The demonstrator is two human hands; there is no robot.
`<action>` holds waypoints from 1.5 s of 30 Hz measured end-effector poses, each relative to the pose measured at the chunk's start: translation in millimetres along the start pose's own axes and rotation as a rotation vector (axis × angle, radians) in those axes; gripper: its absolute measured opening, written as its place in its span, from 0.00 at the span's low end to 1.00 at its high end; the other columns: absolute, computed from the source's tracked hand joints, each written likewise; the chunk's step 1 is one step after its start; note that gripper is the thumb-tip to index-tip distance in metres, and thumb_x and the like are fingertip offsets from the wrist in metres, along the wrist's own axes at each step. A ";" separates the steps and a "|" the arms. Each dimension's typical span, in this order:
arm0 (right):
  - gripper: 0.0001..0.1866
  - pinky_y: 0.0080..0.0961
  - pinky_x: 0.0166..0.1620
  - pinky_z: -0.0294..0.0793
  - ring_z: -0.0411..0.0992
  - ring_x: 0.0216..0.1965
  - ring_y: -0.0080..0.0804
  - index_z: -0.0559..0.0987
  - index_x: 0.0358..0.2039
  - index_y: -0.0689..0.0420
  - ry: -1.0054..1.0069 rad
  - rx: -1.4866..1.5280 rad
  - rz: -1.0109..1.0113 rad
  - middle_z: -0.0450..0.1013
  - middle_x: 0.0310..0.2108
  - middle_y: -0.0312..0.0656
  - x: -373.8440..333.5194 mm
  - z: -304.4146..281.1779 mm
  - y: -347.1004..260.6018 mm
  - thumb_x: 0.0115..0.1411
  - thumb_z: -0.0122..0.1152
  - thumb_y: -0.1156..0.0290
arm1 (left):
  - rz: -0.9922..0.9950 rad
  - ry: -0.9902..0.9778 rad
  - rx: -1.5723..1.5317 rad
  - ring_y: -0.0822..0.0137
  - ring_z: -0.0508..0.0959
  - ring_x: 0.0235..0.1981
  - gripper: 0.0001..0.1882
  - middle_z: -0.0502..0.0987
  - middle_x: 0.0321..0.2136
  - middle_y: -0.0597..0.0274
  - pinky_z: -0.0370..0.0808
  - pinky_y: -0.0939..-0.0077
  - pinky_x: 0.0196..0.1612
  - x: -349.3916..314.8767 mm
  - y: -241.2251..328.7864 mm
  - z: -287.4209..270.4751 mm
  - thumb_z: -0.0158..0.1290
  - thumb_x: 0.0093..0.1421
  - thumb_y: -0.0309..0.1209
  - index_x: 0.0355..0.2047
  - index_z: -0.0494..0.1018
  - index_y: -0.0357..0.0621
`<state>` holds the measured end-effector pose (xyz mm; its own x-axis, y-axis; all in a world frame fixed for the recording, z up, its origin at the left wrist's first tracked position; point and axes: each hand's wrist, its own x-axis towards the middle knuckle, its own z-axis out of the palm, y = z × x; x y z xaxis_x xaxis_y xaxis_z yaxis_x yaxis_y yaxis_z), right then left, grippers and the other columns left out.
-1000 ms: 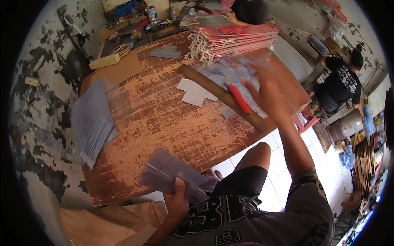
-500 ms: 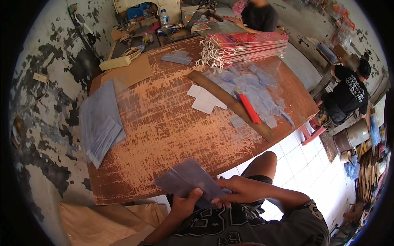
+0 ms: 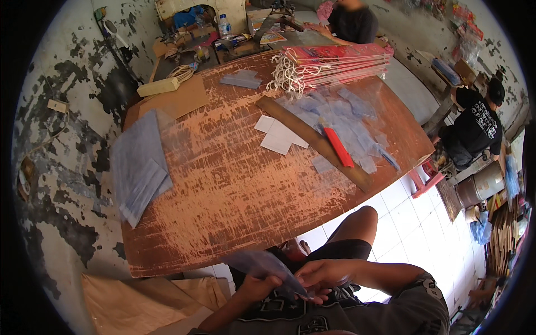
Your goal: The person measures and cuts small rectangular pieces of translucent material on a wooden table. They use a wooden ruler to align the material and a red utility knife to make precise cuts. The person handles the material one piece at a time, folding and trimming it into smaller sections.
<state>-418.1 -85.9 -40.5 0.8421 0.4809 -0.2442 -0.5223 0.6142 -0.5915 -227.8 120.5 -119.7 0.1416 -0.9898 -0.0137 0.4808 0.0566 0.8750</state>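
Above my lap, just off the table's near edge, I hold a stack of thin bluish clear plastic sheets [image 3: 258, 261], tilted nearly edge-on. My left hand [image 3: 261, 287] is closed on the stack, thumb pressed on top. My right hand [image 3: 322, 276] grips the stack's right end between thumb and fingers; some fingertips are hidden under it. On the table [image 3: 223, 206] to the left lies a larger pile of the same plastic sheets [image 3: 139, 151]. Loose cut pieces of plastic [image 3: 349, 120] spread at the right, beside a long wooden strip [image 3: 301, 133] and a red-handled cutter [image 3: 338, 147].
White cards [image 3: 279, 135] lie mid-table. Behind are a bundle of red packs with white cords [image 3: 329, 64], brown cardboard [image 3: 178, 100] and a wooden block [image 3: 158, 86]. One person [image 3: 354, 22] sits at the far side, another [image 3: 474, 123] at the right. Brown paper [image 3: 139, 304] lies lower left.
Both hands have drawn the plastic stack down toward my lap and tipped it, so its broad face no longer shows. My right fingers have opened out somewhat around its end.
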 end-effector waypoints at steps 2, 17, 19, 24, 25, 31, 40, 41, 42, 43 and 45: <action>0.21 0.14 0.25 0.66 0.76 0.24 0.17 0.79 0.56 0.57 0.006 0.078 0.020 0.82 0.28 0.37 3.1 0.4 16.1 0.84 0.49 0.51 | -0.010 -0.141 0.001 0.48 0.89 0.36 0.28 0.87 0.40 0.40 0.89 0.50 0.40 11.5 26.7 7.8 0.64 0.72 0.51 0.46 0.81 0.31; 0.36 0.45 0.56 0.84 0.78 0.58 0.56 0.70 0.68 0.59 0.682 -1.511 -0.504 0.71 0.62 0.57 -3.1 42.0 -26.1 0.61 0.74 0.66 | 0.052 0.314 -0.261 0.53 0.86 0.45 0.23 0.83 0.45 0.50 0.86 0.53 0.51 34.5 45.1 38.4 0.58 0.77 0.46 0.58 0.72 0.39; 0.33 0.45 0.54 0.85 0.78 0.57 0.55 0.72 0.65 0.59 0.683 -1.599 -0.535 0.72 0.62 0.55 -3.1 40.9 -29.6 0.61 0.74 0.67 | 0.019 0.342 -0.292 0.52 0.86 0.47 0.23 0.83 0.47 0.50 0.86 0.51 0.52 31.3 33.6 33.8 0.59 0.77 0.45 0.60 0.71 0.41; 0.22 0.37 0.43 0.88 0.83 0.50 0.47 0.79 0.54 0.59 0.641 -1.734 -0.607 0.76 0.57 0.50 -3.6 44.7 -38.0 0.61 0.73 0.71 | -0.098 0.318 -0.315 0.50 0.85 0.52 0.28 0.80 0.54 0.50 0.88 0.45 0.50 25.8 41.3 39.3 0.59 0.77 0.46 0.66 0.68 0.42; 0.19 0.36 0.42 0.88 0.83 0.48 0.45 0.80 0.52 0.59 0.629 -1.743 -0.595 0.77 0.56 0.48 -4.1 45.6 -39.9 0.61 0.73 0.71 | -0.109 0.279 -0.307 0.50 0.85 0.52 0.28 0.80 0.55 0.50 0.88 0.43 0.48 24.6 40.9 37.1 0.59 0.77 0.46 0.67 0.67 0.42; 0.09 0.38 0.37 0.83 0.83 0.36 0.45 0.81 0.43 0.59 0.587 -1.567 -0.594 0.82 0.40 0.43 -3.8 38.0 -39.0 0.66 0.70 0.71 | -0.070 0.086 -0.558 0.53 0.85 0.52 0.26 0.79 0.56 0.51 0.90 0.48 0.49 23.3 24.4 30.2 0.55 0.79 0.42 0.68 0.66 0.41; 0.14 0.26 0.34 0.76 0.79 0.28 0.23 0.83 0.45 0.58 0.461 -0.749 -0.294 0.81 0.29 0.36 -9.2 28.1 -31.1 0.81 0.58 0.60 | 0.041 0.038 -0.581 0.44 0.88 0.46 0.24 0.84 0.46 0.40 0.90 0.44 0.44 27.3 19.3 39.3 0.55 0.78 0.47 0.58 0.72 0.38; 0.15 0.24 0.32 0.74 0.78 0.27 0.21 0.83 0.45 0.58 0.447 -0.647 -0.283 0.80 0.29 0.35 -7.1 26.8 -28.2 0.81 0.59 0.59 | 0.047 0.051 -0.549 0.43 0.88 0.44 0.23 0.85 0.45 0.37 0.89 0.43 0.43 27.2 19.6 39.5 0.55 0.78 0.47 0.56 0.74 0.37; 0.15 0.22 0.29 0.72 0.76 0.25 0.19 0.83 0.45 0.59 0.431 -0.550 -0.272 0.79 0.28 0.34 -6.3 26.5 -27.2 0.81 0.59 0.59 | 0.056 0.062 -0.516 0.42 0.88 0.43 0.23 0.85 0.43 0.35 0.89 0.43 0.42 27.4 20.4 39.7 0.55 0.78 0.47 0.53 0.76 0.36; 0.15 0.21 0.26 0.69 0.74 0.24 0.18 0.83 0.45 0.59 0.386 -0.359 -0.187 0.78 0.27 0.34 -6.8 26.6 -29.6 0.80 0.60 0.59 | 0.077 0.048 -0.464 0.43 0.89 0.42 0.22 0.86 0.42 0.35 0.89 0.45 0.42 27.3 20.4 37.4 0.56 0.78 0.46 0.52 0.77 0.35; 0.16 0.17 0.21 0.62 0.70 0.20 0.17 0.83 0.45 0.60 0.290 0.021 -0.015 0.76 0.24 0.34 -9.0 26.3 -35.9 0.79 0.61 0.58 | 0.130 -0.030 -0.291 0.49 0.88 0.43 0.19 0.86 0.43 0.41 0.88 0.51 0.43 25.4 16.0 23.7 0.58 0.77 0.40 0.51 0.79 0.33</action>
<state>-410.5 -95.9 3.2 0.8516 0.2741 -0.4469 -0.5094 0.6340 -0.5819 -237.0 93.3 -94.6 0.1943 -0.9750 0.1075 0.6881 0.2136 0.6935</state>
